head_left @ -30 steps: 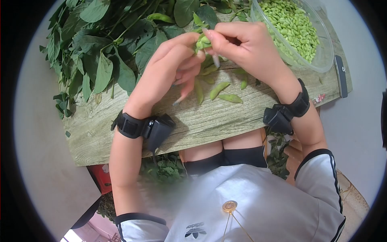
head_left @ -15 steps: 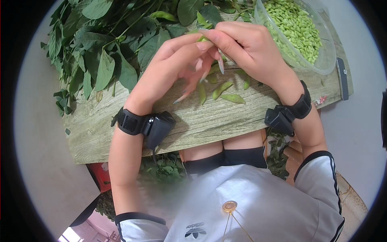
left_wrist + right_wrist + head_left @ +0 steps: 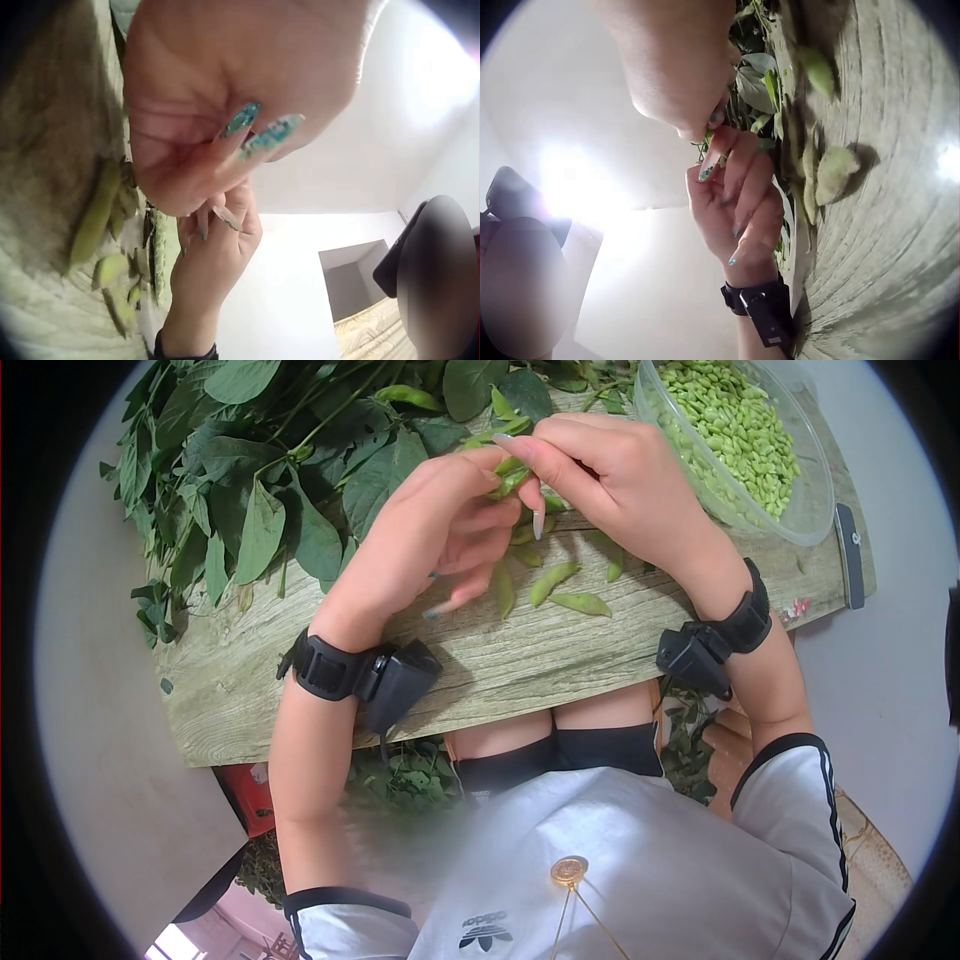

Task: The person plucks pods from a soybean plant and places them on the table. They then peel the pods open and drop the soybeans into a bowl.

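Above the wooden table, both hands meet at a green bean pod (image 3: 512, 480). My left hand (image 3: 425, 530) pinches it between thumb and forefinger, its other fingers loosely bent below. At the pod's other side, my right hand (image 3: 630, 480) grips with its thumb against the curled forefinger. Fingers cover part of the pod. In the right wrist view, a bit of green shows between the fingertips of the right hand (image 3: 667, 67) and left hand (image 3: 739, 195). Several loose pods (image 3: 580, 604) lie on the wood just beneath the hands.
A clear plastic tub (image 3: 812, 525) with shelled green beans (image 3: 740, 455) stands at the back right. Leafy bean stems (image 3: 250, 470) pile up along the back left. A flat grey bar (image 3: 849, 555) lies at the right edge of the wooden table (image 3: 540, 665).
The fingertips came together over the pod half a second ago; now more of it shows between them. My left hand's lower fingers have curled in, and the view has shifted slightly.
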`<state>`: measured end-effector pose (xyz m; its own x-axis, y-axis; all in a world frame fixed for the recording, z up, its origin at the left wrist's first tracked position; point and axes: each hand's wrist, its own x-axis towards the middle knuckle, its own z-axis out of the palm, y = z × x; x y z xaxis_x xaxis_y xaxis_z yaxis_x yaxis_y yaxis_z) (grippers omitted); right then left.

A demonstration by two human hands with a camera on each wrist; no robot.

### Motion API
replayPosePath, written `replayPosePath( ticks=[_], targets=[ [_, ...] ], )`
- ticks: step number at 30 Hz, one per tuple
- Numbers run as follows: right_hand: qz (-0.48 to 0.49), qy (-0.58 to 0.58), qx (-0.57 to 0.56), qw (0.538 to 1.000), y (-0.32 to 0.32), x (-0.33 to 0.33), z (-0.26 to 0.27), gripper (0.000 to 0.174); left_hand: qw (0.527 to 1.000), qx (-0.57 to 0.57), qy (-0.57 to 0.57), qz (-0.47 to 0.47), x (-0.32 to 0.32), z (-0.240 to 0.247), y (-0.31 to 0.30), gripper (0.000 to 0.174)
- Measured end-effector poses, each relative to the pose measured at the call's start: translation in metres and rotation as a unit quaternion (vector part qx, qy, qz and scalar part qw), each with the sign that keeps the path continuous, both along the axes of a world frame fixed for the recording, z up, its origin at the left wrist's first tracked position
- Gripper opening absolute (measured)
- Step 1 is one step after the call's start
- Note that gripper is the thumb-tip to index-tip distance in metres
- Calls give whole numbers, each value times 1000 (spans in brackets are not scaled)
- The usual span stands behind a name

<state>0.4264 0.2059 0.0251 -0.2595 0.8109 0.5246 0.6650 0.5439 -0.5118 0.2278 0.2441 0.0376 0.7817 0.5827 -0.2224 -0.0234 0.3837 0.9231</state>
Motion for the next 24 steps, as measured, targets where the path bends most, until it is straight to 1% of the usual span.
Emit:
replayPosePath(
  ticks=[2, 6, 9, 11, 12, 14, 15, 17, 18, 19, 20, 21, 22, 23, 24],
  targets=[
    [-10, -11, 6, 1000, 0, 0, 1, 25, 999, -36, 24, 12, 1, 5, -1, 33],
    [-7, -1, 11, 1000, 0, 1, 1, 26, 999, -44, 6, -5, 2, 5, 0, 34],
    [5, -6, 28, 1000, -2, 2, 2, 22, 999, -46, 19, 0, 3, 6, 0, 34],
    [-25, 8, 35, 999, -1, 1, 3, 23, 999, -36, -15, 7, 3, 6, 0, 30],
    [-25, 8, 36, 999, -1, 1, 4, 23, 999, -36, -15, 7, 3, 5, 3, 30],
    [-82, 59, 3, 995, -3, 1, 10, 30, 996, -70, -57, 12, -2, -2, 11, 32],
    [-81, 59, 3, 995, -4, 0, 11, 30, 996, -70, -57, 13, -4, -7, 17, 32],
    [-77, 145, -47, 985, -7, 0, 15, 31, 987, -100, -126, 30, -7, -13, 25, 37],
    [-77, 145, -47, 985, -8, 1, 18, 31, 986, -91, -120, 68, -6, -12, 24, 38],
    [-40, 186, -112, 975, -9, 2, 22, 29, 986, -91, -120, 68, -6, -11, 25, 38],
    [-2, 225, -175, 959, -11, 2, 26, 28, 985, -96, -111, 93, -7, -10, 26, 37],
    [104, 259, -243, 929, -17, 1, 29, 27, 983, -100, -102, 118, -8, -9, 28, 36],
    [209, 289, -306, 883, -26, -2, 32, 30, 989, -42, -101, 102, -11, -13, 31, 36],
    [308, 243, -359, 847, -35, -9, 33, 30, 989, -40, -101, 104, -11, -15, 33, 36],
    [403, 193, -407, 797, -41, -16, 33, 36, 986, -55, -115, 103, -11, -14, 34, 35]
  ],
)
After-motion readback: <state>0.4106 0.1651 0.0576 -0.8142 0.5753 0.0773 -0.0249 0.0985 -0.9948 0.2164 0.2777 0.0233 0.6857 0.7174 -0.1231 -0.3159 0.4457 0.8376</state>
